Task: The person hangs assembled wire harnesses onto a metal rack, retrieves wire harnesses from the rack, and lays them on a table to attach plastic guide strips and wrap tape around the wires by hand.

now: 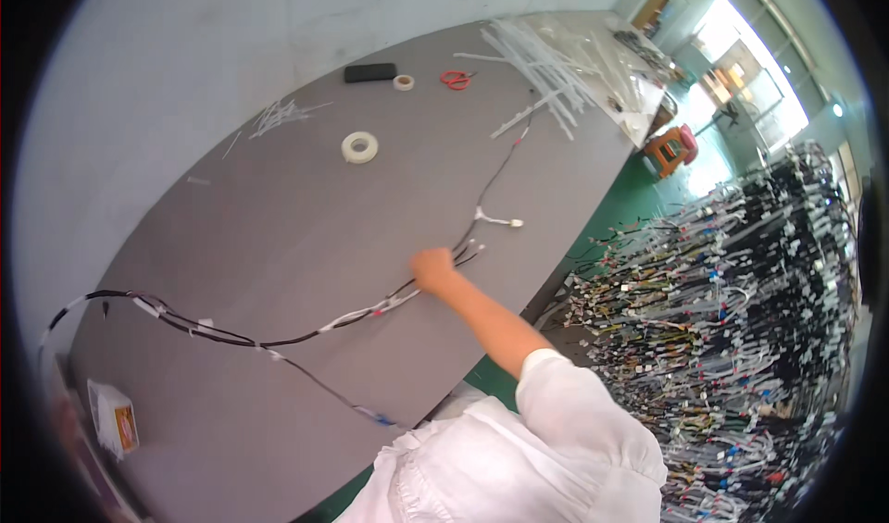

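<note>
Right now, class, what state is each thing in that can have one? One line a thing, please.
Right hand: closed around the cable harness.
Cable harness: stretched out in a curve, side branches loose.
Large tape roll: lying flat.
Small tape roll: lying flat.
Red-handled scissors: lying down; blades too small to judge.
Thin white strips: loosely scattered.
Long pale strips: heaped, crossing.

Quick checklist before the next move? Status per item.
1. Right hand on the wire harness: ok.
2. Right hand's finger placement: cannot tell, fingers mostly hidden.
3. Left hand position: cannot tell, out of view.
4. Whole harness on the table: not ok, its left part runs past the edge.
5. Red-handled scissors apart from harness: ok.
6. Larger tape roll apart from harness: ok.
</note>
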### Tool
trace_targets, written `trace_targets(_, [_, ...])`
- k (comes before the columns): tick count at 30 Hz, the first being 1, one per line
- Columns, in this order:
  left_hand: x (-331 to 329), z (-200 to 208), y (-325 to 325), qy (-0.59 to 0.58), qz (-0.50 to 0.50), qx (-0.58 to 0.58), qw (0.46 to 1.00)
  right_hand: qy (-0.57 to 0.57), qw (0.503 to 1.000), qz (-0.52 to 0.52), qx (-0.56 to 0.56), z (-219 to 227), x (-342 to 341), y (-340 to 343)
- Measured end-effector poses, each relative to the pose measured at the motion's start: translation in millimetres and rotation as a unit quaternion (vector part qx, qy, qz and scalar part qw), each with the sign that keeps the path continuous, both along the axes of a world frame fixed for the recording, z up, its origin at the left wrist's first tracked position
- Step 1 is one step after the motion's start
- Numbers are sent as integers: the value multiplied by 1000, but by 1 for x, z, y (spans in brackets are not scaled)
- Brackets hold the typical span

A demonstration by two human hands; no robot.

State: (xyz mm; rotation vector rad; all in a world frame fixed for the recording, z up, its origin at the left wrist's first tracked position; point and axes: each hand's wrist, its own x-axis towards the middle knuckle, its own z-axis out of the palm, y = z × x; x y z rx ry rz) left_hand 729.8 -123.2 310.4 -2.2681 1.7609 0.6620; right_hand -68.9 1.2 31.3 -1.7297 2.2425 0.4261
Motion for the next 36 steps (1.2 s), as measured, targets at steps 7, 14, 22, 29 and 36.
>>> trace_targets(7, [-282, -174, 28, 400, -224, 53, 887, -265, 932, 81, -232, -4, -3, 20])
trace_targets(14, [-620, -241, 81, 578, -215, -37, 786, -299, 876, -200, -321, 6, -179, 38])
trace_targets(22, [-729, -348, 111, 208, -270, -244, 908, -24, 878, -263, -398, -9, -465, -12])
trace_targets(29, [-718, -238, 111, -94, -364, -216, 901, 78, 946, -146, -279, -25, -569, -79])
trace_targets(36, [-929, -236, 97, 178, -407, -297, 845, 115, 941, 123, -294, -16, -599, -84])
